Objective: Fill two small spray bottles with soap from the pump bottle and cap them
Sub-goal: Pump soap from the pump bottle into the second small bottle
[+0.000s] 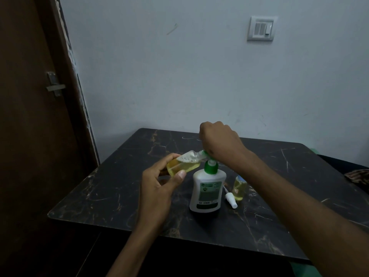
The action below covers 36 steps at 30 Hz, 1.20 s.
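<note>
Left hand [159, 182] gripped the tilted spray bottle [182, 163] at the pump bottle [207, 188] nozzle, right hand [217, 140] pressing, fingers curled; keep mouth aligned.

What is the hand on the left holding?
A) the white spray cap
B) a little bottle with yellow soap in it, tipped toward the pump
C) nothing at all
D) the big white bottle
B: the left hand grips a small bottle part full of yellow soap with foam on top, tilted with its mouth at the nozzle of the pump bottle; the white spray cap lies on the table.
</note>
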Tool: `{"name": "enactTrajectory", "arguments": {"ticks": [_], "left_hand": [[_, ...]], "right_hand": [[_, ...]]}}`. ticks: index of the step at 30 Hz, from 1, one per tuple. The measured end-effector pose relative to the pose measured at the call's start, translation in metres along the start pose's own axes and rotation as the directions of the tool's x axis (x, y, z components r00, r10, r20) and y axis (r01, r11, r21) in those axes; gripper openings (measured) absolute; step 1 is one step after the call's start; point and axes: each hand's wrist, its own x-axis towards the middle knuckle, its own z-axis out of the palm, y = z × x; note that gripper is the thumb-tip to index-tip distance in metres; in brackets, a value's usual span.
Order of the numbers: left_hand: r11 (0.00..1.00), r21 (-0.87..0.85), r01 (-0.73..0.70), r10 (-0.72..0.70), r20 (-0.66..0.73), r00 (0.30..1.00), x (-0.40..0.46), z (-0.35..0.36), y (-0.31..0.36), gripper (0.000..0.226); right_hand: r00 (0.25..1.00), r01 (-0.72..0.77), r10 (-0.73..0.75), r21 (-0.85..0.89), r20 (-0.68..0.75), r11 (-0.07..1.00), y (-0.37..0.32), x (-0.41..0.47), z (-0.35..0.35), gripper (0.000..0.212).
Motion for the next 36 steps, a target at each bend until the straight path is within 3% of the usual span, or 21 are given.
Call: {"name": "enactTrajectory", "arguments": {"ticks": [9, 16, 25, 36], "left_hand": [[1.000, 0.004, 0.001, -0.001, 0.005, 1.000, 0.0010, -0.0018, 0.0055, 0.035], [1.000, 0.010, -0.015, 0.015, 0.005, 1.000, -0.0006, -0.0006, 0.0048, 0.034], [1.000, 0.022, -0.020, 0.020, 0.009, 1.000, 0.0007, -0.0018, 0.0073, 0.038], [1.000, 0.000, -0.018, 0.018, 0.000, 1.000, -0.0015, -0.0006, 0.0046, 0.035]], "right_hand": [[0.999, -0.017, 0.015, -0.048, -0.047, 0.999, -0.0018, 0.0028, -0.0057, 0.003], [1.000, -0.008, 0.008, 0.014, -0.012, 1.000, -0.0001, -0.0003, -0.0008, 0.014], [0.998, -0.027, 0.025, -0.035, -0.064, 0.999, 0.0008, 0.0048, -0.0036, 0.004], [1.000, 0.000, 0.000, -0.011, -0.024, 1.000, -0.0016, -0.0001, -0.0015, 0.012]]}}
